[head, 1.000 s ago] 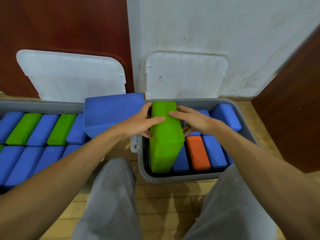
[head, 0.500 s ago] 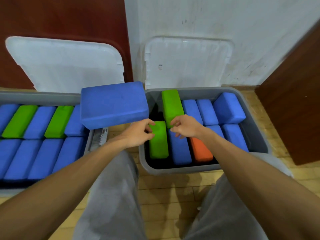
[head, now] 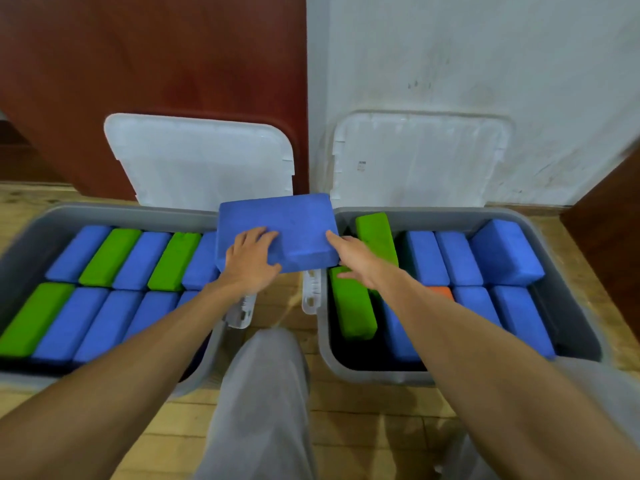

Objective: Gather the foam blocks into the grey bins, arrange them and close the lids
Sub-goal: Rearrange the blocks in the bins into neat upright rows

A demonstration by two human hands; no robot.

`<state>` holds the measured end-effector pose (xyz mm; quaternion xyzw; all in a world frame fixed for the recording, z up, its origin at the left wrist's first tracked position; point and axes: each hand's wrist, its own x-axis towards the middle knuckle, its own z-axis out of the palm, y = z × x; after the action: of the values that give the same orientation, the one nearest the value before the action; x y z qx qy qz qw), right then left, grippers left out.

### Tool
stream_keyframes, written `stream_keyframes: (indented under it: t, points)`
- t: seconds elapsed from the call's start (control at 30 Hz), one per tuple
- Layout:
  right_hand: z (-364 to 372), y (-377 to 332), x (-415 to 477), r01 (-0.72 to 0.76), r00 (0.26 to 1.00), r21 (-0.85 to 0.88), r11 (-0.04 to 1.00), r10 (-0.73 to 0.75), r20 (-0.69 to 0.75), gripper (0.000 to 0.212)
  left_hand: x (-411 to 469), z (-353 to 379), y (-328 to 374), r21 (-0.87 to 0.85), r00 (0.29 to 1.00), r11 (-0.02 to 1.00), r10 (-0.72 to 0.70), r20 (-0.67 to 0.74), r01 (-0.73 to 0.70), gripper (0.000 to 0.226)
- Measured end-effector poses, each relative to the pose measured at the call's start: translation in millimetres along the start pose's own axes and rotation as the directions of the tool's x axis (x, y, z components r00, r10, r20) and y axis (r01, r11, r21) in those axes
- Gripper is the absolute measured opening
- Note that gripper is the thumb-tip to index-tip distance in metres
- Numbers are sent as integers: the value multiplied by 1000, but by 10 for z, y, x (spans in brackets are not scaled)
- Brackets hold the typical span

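Observation:
A large blue foam block (head: 294, 230) lies flat across the gap between the two grey bins. My left hand (head: 251, 261) grips its near left corner, fingers on top. My right hand (head: 360, 263) holds its near right corner. The left bin (head: 114, 211) is packed with two rows of blue and green blocks on edge. The right bin (head: 433, 213) holds two green blocks (head: 351, 306) at its left side, several blue ones and an orange block (head: 440, 292) partly hidden by my right arm. One blue block (head: 502, 254) lies tilted at its far right.
Two white lids lean upright behind the bins, the left lid (head: 201, 161) against a red-brown panel and the right lid (head: 419, 161) against the white wall. My grey-trousered legs (head: 263, 393) sit between the bins on the wooden floor. Brown furniture (head: 609, 244) stands at the right.
The green block went down into the left side of the right bin. Both hands then left it and moved up to the big blue block between the bins.

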<state>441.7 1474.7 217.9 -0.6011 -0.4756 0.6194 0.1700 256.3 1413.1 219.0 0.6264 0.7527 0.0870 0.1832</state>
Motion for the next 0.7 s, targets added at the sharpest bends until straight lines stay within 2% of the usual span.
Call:
stream_keyframes:
  t: [0.1,0.2,0.27,0.33,0.43,0.5,0.57,0.6,0.63,0.7]
  points:
    - [-37,71,34,-24,999,72,997,27,-31,60,-30,25,-43,21,999,999,44,-32,-44,68]
    - [-117,188,62,-76,997,138,987,72,37,64,-32,57,-44,40,994,995,95,-62,-93,70]
    - [-150,228,80,-55,998,254,966,44,49,54,-19,88,1,-20,987,990,140,-78,-142,73]
    - [-188,185,65,7,1000,338,941,-5,-7,44,-11,121,126,-158,980,968,194,-34,-197,73]
    - [-372,57,14,167,981,230,959,-139,-133,36,-18,182,390,-285,965,931,256,58,-230,71]
    - [-557,-10,-47,233,957,228,945,-181,-225,35,9,206,568,-304,956,911,293,-2,-279,71]
    - [-761,-30,-123,250,945,316,915,-160,-284,32,37,240,756,-300,937,888,332,-103,-348,64]
    - [-852,-30,-176,246,943,366,898,-134,-306,37,40,266,840,-313,933,880,329,-146,-359,57]
    - [-943,-20,-223,241,937,397,885,-107,-332,50,42,295,910,-342,936,871,312,-165,-351,48]
    - [-1119,32,-312,260,910,385,885,-91,-406,84,51,383,981,-397,952,865,284,-113,-306,34]
